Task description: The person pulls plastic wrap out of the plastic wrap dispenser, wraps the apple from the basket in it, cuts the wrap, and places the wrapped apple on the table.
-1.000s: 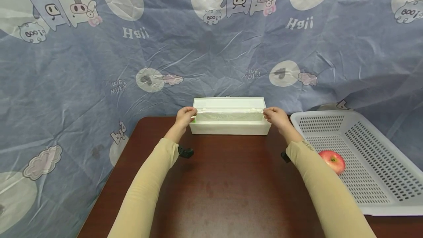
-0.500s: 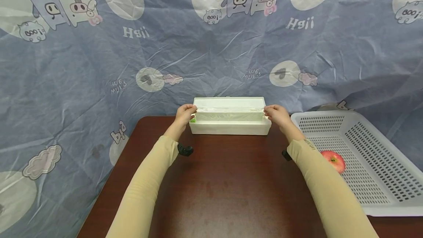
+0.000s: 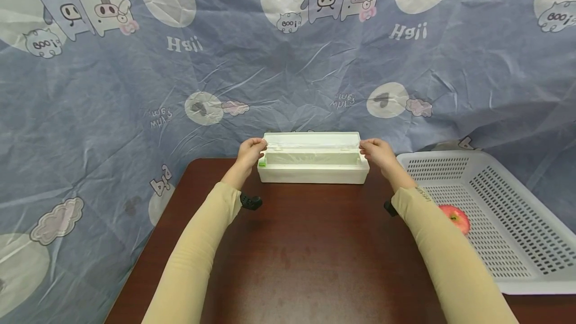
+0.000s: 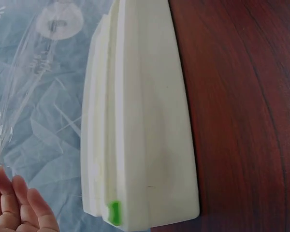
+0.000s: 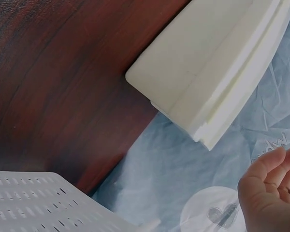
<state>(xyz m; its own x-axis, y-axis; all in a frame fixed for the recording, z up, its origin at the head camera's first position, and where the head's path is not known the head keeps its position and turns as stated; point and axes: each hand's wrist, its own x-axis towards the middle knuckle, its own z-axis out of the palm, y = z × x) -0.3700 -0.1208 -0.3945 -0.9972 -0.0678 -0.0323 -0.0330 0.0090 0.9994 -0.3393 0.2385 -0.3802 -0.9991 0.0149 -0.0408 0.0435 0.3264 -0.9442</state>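
Observation:
A long white cling film dispenser [image 3: 313, 175] stands on the table with its lid [image 3: 312, 138] up and a small green piece [image 4: 115, 212] at its left end. Clear cling film [image 4: 7, 106] stretches between the two hands above the box's opening. My left hand [image 3: 250, 153] pinches the film's left end between thumb and fingers, just beyond the box's left end. At the right end, my right hand [image 3: 377, 153] pinches the film's other end, though that wrist view cuts off its fingertips. The film is hard to make out in the head view.
On the right, a light grey perforated basket [image 3: 535, 288] holds a red apple [image 3: 455, 218], partly hidden by the right sleeve. The brown table [image 3: 306, 254] ends at a blue printed cloth [image 3: 279, 79] hanging right behind the dispenser.
Both hands have risen slightly, lifting the film's edge higher against the lid. My left hand has drifted a little left, leaving more of the green piece visible. The dispenser has stayed put.

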